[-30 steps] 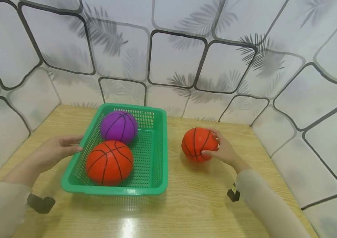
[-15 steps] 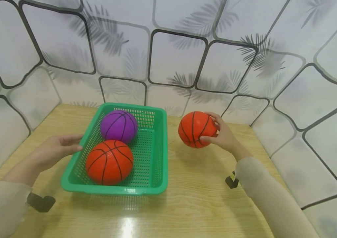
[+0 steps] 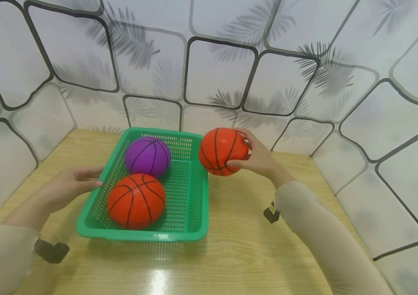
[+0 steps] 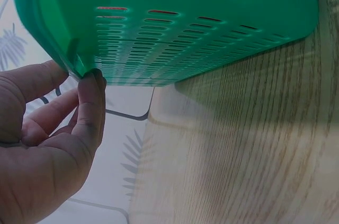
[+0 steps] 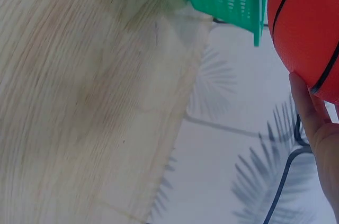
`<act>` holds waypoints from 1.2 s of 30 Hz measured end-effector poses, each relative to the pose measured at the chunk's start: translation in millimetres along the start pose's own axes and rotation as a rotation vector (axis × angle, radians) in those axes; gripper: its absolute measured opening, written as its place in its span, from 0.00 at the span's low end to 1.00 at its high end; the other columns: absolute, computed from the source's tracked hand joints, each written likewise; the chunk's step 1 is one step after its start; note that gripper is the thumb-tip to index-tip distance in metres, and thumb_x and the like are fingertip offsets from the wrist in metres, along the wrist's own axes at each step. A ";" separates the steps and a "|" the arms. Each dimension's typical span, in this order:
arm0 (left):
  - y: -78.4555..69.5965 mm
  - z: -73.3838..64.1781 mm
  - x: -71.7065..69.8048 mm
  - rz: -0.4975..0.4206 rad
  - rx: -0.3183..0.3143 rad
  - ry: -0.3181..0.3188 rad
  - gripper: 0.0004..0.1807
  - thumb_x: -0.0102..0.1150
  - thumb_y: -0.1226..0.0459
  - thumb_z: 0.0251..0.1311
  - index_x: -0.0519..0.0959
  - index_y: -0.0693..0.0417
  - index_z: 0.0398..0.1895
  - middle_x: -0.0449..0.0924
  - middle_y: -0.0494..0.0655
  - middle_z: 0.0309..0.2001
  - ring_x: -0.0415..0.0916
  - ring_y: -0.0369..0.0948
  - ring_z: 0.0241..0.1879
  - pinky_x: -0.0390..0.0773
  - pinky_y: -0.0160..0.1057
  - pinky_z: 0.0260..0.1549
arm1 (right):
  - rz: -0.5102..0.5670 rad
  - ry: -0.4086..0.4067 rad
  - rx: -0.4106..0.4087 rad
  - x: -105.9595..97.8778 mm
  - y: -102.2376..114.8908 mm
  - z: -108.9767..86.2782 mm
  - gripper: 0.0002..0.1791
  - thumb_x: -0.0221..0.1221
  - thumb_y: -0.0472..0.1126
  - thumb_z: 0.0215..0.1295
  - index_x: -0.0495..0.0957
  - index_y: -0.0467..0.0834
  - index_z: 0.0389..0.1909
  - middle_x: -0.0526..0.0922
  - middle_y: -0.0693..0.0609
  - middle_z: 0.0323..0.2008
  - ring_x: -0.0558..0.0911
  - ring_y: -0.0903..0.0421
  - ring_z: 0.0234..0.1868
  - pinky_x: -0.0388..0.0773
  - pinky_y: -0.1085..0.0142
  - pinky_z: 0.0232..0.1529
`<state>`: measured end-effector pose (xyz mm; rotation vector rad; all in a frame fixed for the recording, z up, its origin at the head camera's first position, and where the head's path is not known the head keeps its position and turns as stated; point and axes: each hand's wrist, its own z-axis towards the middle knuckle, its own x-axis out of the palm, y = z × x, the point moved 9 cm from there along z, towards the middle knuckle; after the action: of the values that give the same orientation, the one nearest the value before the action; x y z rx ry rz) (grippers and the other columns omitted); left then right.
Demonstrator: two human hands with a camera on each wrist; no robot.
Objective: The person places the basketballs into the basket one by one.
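Observation:
A red toy basketball (image 3: pixel 222 151) with black lines is held up in my right hand (image 3: pixel 258 159), thumb in front and fingers behind. In the head view it overlaps the right rim of the green plastic basket (image 3: pixel 197 221); in the right wrist view the ball (image 5: pixel 307 28) is off the table. Inside the basket, a purple ball (image 3: pixel 147 157) lies behind a second red ball (image 3: pixel 136 201). My left hand (image 3: pixel 68 186) is at the basket's left rim; the left wrist view shows thumb and fingers of the hand (image 4: pixel 58 128) pinching the rim edge.
The basket stands on a light wooden table (image 3: pixel 238 246). Walls covered in a patterned sheet (image 3: pixel 220 73) rise behind the table and at both sides. A small dark device (image 3: pixel 272 213) sits by the right wrist, another dark device (image 3: pixel 51 250) by the left.
My right hand has lifted the red ball off the table and carried it left to the basket's right rim. The left hand and the basket have stayed in place.

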<state>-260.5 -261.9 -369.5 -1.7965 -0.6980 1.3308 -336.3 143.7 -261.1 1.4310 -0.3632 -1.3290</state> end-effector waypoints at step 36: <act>0.3 1.0 0.3 -0.016 0.004 -0.004 0.38 0.55 0.54 0.67 0.54 0.68 0.71 0.55 0.70 0.67 0.50 0.68 0.65 0.56 0.69 0.57 | -0.173 0.153 -0.217 100.5 4.0 45.0 0.49 0.77 0.46 0.40 0.65 0.53 0.66 0.70 0.53 0.59 0.71 0.57 0.56 0.77 0.62 0.48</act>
<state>-261.3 -261.5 -370.1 -1.7816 -0.7102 1.3247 -340.0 40.2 -298.8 1.3925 0.0071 -1.3416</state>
